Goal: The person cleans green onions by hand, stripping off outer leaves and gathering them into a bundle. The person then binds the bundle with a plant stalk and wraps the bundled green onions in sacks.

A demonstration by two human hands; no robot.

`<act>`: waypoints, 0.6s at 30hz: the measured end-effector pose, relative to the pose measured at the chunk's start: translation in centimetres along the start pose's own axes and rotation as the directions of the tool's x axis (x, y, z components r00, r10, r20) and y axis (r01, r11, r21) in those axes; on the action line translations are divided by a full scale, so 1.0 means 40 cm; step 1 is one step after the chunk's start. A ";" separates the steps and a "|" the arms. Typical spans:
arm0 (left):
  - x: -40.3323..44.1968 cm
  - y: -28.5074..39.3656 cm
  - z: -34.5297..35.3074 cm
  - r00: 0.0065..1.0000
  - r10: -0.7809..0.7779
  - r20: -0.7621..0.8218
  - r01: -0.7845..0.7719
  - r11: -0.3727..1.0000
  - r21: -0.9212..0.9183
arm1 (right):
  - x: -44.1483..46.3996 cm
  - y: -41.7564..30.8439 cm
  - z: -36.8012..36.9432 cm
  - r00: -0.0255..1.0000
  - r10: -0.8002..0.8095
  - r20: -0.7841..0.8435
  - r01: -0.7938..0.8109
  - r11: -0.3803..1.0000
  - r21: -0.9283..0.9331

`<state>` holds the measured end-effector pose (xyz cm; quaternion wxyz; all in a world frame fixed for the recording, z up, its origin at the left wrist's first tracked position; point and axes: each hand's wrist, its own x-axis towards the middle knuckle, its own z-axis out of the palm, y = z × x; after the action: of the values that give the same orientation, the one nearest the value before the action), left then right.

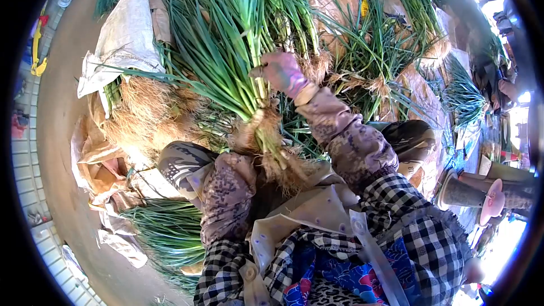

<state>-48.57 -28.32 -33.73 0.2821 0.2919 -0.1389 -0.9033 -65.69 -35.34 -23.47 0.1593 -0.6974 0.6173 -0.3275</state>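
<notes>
A bunch of green onions [229, 82] rises in front of me, leaves pointing away and shaggy roots toward my lap. Low on the bunch, near the roots, my left hand [244, 136] is closed around it; roots and stalks hide most of its fingers. My right hand [283, 72], in a stained pinkish glove, is closed with its fingertips pinching green onion stalks [260, 88] on the bunch's right side. A few stalks with loose roots [280, 161] hang lower, over my lap.
More green onions lie at the left under a white woven sack [130, 34], at the right [371, 62], and by my left leg [170, 229]. A pink-rimmed round object [493, 202] stands at the right. White tiles [31, 158] edge the floor at the far left.
</notes>
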 end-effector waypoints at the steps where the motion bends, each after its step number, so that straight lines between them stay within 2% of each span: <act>1: -0.014 -0.013 0.029 0.987 0.103 -0.126 -0.093 0.992 0.085 | -0.023 0.050 0.052 0.995 -0.057 -0.085 0.065 0.993 0.101; 2: -0.023 -0.019 0.074 0.951 0.305 -0.055 -0.291 0.941 0.174 | -0.038 0.054 0.056 0.995 -0.044 -0.088 0.052 0.994 0.092; 3: -0.007 -0.017 0.076 0.946 0.297 -0.131 -0.257 0.932 0.256 | -0.049 0.034 0.047 0.995 -0.032 -0.090 0.040 0.996 0.084; 4: -0.006 -0.021 0.075 0.938 0.315 -0.143 -0.285 0.938 0.199 | -0.078 0.016 0.026 0.998 0.055 -0.018 -0.056 0.998 -0.035; 5: -0.014 -0.016 0.097 0.929 0.335 -0.154 -0.314 0.938 0.145 | -0.100 0.004 0.012 0.976 0.210 0.062 -0.217 0.960 0.175; 6: -0.016 -0.012 0.110 0.920 0.356 -0.165 -0.346 0.934 0.091 | -0.119 0.000 -0.001 0.926 0.336 0.171 -0.376 0.854 0.359; 7: 0.003 -0.019 0.088 0.940 0.242 -0.240 -0.251 0.968 -0.005 | -0.139 -0.005 -0.013 0.853 0.429 0.298 -0.522 0.688 0.504; 10: -0.008 -0.017 0.092 0.983 0.004 -0.181 -0.025 0.993 -0.114 | -0.244 0.017 -0.004 0.945 0.173 0.277 -0.326 0.458 0.827; 11: 0.006 -0.022 0.080 0.993 0.097 -0.064 -0.099 0.994 -0.041 | -0.247 -0.029 -0.055 0.924 0.196 0.328 -0.360 0.730 0.581; 14: -0.020 -0.019 0.139 0.971 0.209 -0.120 -0.219 0.972 -0.082 | -0.305 -0.020 -0.042 0.928 0.210 0.309 -0.370 0.627 0.685; 15: 0.012 -0.038 0.082 0.983 0.183 -0.020 -0.183 0.983 -0.022 | -0.313 -0.049 -0.059 0.964 0.154 0.219 -0.260 0.730 0.632; 17: 0.132 -0.113 -0.068 0.991 0.133 -0.005 -0.133 0.991 -0.027 | -0.323 -0.070 -0.096 0.991 0.043 0.130 -0.113 0.792 0.600; 18: 0.122 -0.100 -0.040 0.994 0.111 -0.001 -0.111 0.993 -0.034 | -0.325 -0.086 -0.130 0.963 0.150 0.224 -0.265 0.679 0.684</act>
<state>-52.59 -28.13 -38.84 0.3370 0.2784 -0.1395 -0.8885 -66.79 -21.19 -20.90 0.4968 -0.5302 0.5053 -0.4656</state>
